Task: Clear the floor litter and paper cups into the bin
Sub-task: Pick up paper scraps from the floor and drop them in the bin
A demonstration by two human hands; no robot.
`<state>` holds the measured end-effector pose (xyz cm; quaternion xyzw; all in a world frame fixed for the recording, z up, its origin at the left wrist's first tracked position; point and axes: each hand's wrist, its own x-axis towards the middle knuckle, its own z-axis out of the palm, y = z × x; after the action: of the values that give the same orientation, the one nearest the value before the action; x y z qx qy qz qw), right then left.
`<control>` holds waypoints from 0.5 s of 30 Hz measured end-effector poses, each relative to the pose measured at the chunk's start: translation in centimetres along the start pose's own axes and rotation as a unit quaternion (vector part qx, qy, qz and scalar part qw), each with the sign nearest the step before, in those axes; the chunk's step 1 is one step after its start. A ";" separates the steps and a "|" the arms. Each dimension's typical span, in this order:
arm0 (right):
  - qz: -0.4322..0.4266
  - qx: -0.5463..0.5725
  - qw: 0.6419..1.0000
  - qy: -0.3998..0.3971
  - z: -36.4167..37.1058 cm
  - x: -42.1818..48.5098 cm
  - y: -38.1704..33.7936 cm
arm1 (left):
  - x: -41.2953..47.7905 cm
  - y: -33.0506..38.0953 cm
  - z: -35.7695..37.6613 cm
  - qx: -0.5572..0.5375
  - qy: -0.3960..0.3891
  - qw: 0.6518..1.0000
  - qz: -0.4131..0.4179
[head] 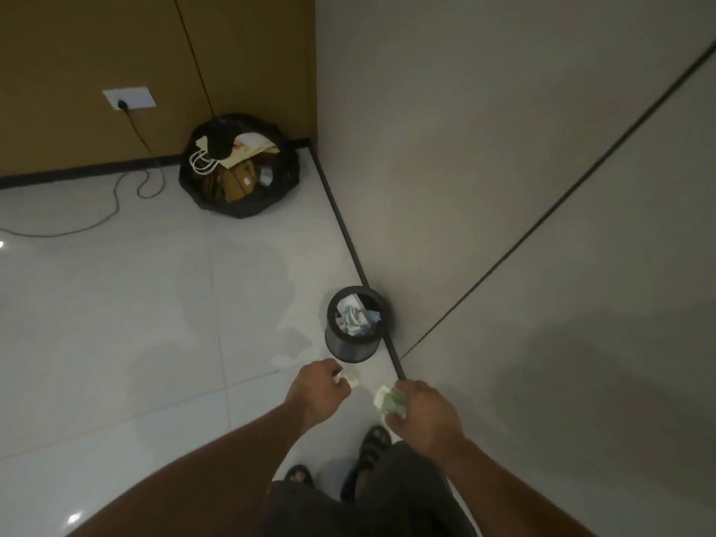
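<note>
A person stands over one small black mesh bin (346,347) set on the white tiled floor (116,323), touching the dark skirting at the foot of a grey wall (503,149). The bin is upright and holds a heap of crumpled white and pale paper (352,317).

Two bare hands reach forward and down, both short of the bin. The left hand (315,391) is closed, knuckles up, fingers curled round one small white paper wad (347,379) that sticks out at the fingertips. The right hand (426,412) is closed too, gripping one larger crumpled wad of green and white paper (388,401) that bulges from its thumb side. The two wads are near each other, not touching, and each is off the floor. Both forearms are bare and run in from the bottom of the view.

Below the hands are two feet in dark sandals (374,439), the right one ahead of the left.

In the far corner sits one open black rubbish bag (288,176), with paper carrier bags (248,149) lying across its mouth. On the brown panelled wall beside it is one white socket plate (135,96) with one plug in it, and one dark cable (114,199) trails from it in loops across the floor.
</note>
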<state>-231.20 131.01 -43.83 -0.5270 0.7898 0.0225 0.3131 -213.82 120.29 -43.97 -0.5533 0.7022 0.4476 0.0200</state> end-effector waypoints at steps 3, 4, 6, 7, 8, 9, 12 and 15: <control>0.015 0.017 0.999 -0.024 0.0 7.0 0.9 | 6.5 0.5 0.1 0.014 -0.016 0.999 -0.025; 0.016 0.016 0.999 -0.029 0.0 9.5 1.2 | 8.6 0.6 0.2 0.012 -0.017 0.999 -0.039; 0.021 0.015 0.999 -0.036 -0.2 14.9 1.7 | 13.0 0.7 0.5 -0.013 -0.014 0.997 -0.071; 0.021 0.014 0.999 -0.037 -0.2 17.8 2.1 | 15.4 0.7 0.8 -0.025 -0.013 0.996 -0.084; 0.022 0.021 0.999 -0.038 0.0 20.5 2.5 | 17.9 0.5 1.1 -0.032 -0.014 0.995 -0.090; 0.023 0.021 0.999 -0.038 0.2 23.0 2.9 | 20.2 0.3 1.5 -0.041 -0.013 0.995 -0.094; 0.009 -0.029 0.999 -0.023 2.0 30.8 4.5 | 27.2 -0.8 3.1 -0.066 -0.016 0.993 -0.092; 0.025 -0.016 0.999 -0.036 5.1 38.6 5.9 | 34.6 -3.5 5.9 -0.110 -0.027 0.989 -0.094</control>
<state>-243.37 103.89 -69.66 -0.5106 0.7905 0.0619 0.3326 -227.14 97.93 -67.74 -0.6033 0.5931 0.5328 0.0200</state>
